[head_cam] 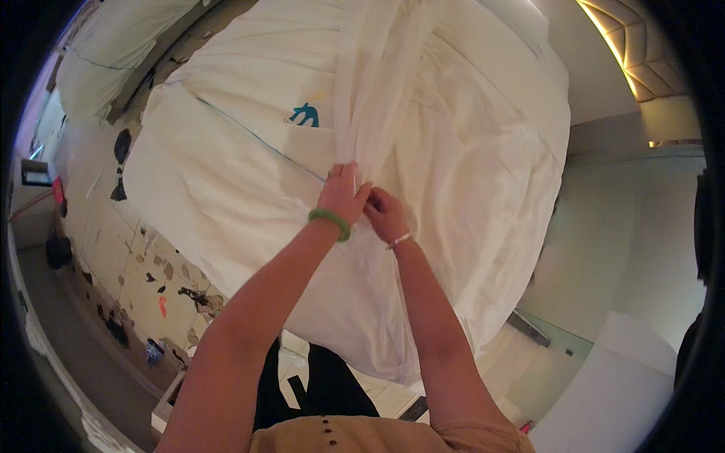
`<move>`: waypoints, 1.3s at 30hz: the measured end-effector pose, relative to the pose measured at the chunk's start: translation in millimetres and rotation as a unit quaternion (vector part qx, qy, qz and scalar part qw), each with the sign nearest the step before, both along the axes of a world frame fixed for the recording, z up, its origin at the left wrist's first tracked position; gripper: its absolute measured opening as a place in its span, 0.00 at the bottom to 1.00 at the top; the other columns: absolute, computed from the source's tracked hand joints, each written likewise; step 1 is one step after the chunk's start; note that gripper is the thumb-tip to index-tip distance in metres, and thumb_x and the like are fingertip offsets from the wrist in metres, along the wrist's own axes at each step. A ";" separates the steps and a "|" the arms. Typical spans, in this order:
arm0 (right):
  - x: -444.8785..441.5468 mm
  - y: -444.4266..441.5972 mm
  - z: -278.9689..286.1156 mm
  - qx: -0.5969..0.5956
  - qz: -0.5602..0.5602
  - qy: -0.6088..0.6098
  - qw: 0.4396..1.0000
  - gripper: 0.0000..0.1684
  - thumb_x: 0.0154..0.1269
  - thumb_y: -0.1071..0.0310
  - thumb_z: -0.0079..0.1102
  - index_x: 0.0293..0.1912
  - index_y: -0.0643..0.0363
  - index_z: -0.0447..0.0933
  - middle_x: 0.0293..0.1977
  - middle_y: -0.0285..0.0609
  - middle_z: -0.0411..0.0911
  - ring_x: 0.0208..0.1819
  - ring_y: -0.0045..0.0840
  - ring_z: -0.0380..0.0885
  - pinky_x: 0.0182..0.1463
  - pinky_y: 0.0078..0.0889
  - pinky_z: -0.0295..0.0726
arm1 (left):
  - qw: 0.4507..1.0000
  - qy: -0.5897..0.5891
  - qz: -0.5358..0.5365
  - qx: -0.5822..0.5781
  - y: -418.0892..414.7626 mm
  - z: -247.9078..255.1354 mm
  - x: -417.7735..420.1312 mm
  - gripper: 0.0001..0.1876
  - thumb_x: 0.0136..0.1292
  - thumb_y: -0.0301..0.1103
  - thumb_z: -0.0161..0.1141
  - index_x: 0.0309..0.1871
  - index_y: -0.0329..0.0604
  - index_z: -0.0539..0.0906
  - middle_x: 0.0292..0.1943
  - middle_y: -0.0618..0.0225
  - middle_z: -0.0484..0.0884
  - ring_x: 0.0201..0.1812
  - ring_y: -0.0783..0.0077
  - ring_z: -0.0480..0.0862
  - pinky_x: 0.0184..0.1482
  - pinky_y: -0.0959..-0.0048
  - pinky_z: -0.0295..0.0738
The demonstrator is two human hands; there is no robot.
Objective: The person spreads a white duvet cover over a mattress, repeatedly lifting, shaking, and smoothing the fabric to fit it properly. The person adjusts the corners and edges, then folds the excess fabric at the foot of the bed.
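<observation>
A large white bedding cover, probably a duvet cover, spreads before me with creases and thin blue lines of trim. Down its middle runs a gathered length of thin white fabric. My left hand, with a green bangle at the wrist, grips the lower end of this gather. Right beside it, my right hand pinches the same fabric with curled fingers; a pale bracelet circles that wrist. Both thumbs come close together, and the cloth between the fingers is mostly hidden. A teal printed mark shows on the cover above my left hand.
Scraps and dark shoes lie on the tiled floor at left. Another white-covered bed stands at upper left. A frosted glass panel rises on the right, with a padded, lit wall panel above.
</observation>
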State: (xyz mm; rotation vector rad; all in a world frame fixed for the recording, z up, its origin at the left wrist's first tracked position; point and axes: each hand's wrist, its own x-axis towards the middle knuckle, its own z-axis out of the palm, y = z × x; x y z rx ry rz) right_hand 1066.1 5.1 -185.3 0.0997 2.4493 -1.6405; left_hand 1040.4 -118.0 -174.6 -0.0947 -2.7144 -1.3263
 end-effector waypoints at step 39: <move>67.6 -245.7 25.1 0.137 0.179 -0.083 0.971 0.14 0.58 0.62 0.55 0.44 0.55 0.73 0.38 0.43 0.75 0.37 0.36 0.77 0.39 0.38 0.76 | 0.953 -0.201 0.205 0.100 -286.0 -17.9 -214.1 0.08 0.58 0.32 0.53 0.31 0.35 0.76 0.28 0.60 0.76 0.33 0.65 0.76 0.38 0.68 0.69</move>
